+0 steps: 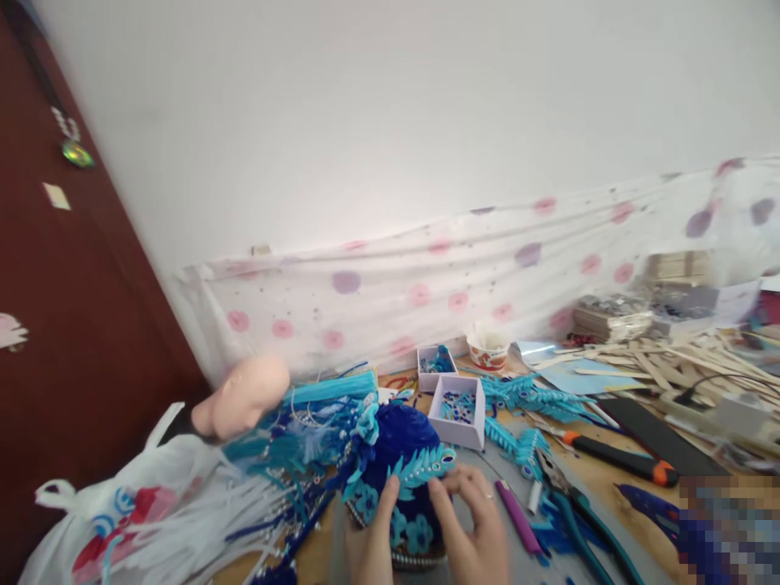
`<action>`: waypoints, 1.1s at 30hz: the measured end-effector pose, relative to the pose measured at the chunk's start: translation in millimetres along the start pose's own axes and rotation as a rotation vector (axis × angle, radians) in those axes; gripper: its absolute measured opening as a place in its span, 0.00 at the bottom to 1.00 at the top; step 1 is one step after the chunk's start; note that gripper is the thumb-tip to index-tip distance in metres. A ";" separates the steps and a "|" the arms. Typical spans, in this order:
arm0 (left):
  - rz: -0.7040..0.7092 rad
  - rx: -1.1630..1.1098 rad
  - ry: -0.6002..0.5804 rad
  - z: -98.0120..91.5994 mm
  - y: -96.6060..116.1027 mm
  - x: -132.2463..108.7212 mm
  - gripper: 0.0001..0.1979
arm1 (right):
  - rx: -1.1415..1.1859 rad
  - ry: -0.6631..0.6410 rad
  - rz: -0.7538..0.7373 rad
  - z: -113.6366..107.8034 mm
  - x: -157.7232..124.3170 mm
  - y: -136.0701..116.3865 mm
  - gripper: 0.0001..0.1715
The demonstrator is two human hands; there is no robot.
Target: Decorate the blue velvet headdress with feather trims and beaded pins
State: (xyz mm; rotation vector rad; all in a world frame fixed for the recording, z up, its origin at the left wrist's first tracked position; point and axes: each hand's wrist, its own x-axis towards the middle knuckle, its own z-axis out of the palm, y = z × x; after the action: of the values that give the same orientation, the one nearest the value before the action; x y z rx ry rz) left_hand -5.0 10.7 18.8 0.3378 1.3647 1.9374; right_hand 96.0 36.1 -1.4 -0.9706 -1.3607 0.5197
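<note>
You are steadying the blue headdress point(396, 463) at 6 o'clock on the table point(585, 479), left hand point(369, 544) cupping its base. Your right hand point(472, 528) is pinching the pearl-edged turquoise leaf point(420, 467) against its front. Flowers and fringe are already mounted; judging by the loose turquoise leaves point(524, 398) at 1 o'clock, trimming is only partly done.

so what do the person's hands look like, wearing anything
Both hands are bare, with no gloves and no sleeves in view. The right hand wears a thin, plain, light-coloured ring on one finger. The left hand shows no ring, watch or bracelet. Fingernails look short and unpainted, though the picture is a little blurred.
</note>
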 end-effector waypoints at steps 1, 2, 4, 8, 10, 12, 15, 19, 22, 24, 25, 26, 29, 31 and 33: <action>-0.047 -0.014 -0.015 2.2 2.3 -4.2 0.24 | -0.015 0.054 -0.022 -9.1 3.8 -4.0 0.13; -0.047 -0.059 -0.025 4.9 5.4 -8.0 0.27 | -0.039 0.114 -0.041 -17.8 8.9 -9.6 0.10; -0.039 -0.050 -0.023 10.5 11.6 -11.8 0.26 | -0.091 0.103 -0.084 -31.4 22.2 -23.2 0.06; -0.066 -0.012 -0.042 15.9 16.3 -7.0 0.27 | -0.141 -0.186 -0.161 -38.2 49.3 -43.5 0.07; -0.055 0.004 -0.055 16.6 16.2 -4.6 0.28 | -0.155 -0.317 -0.167 -34.3 57.2 -46.3 0.08; -0.043 0.018 -0.054 17.2 16.2 -4.0 0.29 | -0.197 -0.418 -0.140 -28.8 61.1 -45.4 0.07; -0.031 0.008 -0.057 17.6 16.2 -4.4 0.32 | -0.220 -0.492 -0.079 -21.8 63.3 -41.2 0.05; -0.039 -0.020 -0.122 15.1 14.6 -2.0 0.31 | -0.152 -0.482 -0.047 -18.7 64.9 -38.9 0.05; -0.070 -0.031 -0.123 12.4 12.5 2.5 0.31 | -0.126 -0.481 -0.039 -20.3 66.1 -41.9 0.05; -0.093 -0.036 -0.099 11.3 11.8 5.7 0.32 | -0.116 -0.506 -0.039 -21.1 67.7 -45.2 0.06; -0.101 -0.036 -0.088 11.0 11.8 7.1 0.32 | -0.117 -0.529 -0.040 -21.1 69.0 -47.0 0.06; -0.106 -0.037 -0.084 10.8 12.2 8.2 0.32 | -0.123 -0.557 -0.043 -20.7 70.7 -48.9 0.07; -0.104 -0.037 -0.119 11.0 15.0 9.3 0.34 | -0.167 -0.617 -0.063 -18.0 77.4 -53.5 0.07; -0.096 -0.025 -0.138 11.4 17.3 8.9 0.33 | -0.190 -0.635 -0.079 -16.2 81.8 -55.5 0.07; -0.096 0.000 -0.127 11.7 18.3 9.1 0.32 | -0.199 -0.653 -0.082 -14.8 84.9 -56.3 0.07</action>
State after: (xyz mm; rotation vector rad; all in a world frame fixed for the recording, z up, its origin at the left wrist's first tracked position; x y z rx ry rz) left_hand -12.1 22.2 38.2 0.3819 1.2752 1.8067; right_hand 113.7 69.9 94.1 -0.9356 -2.0590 0.6808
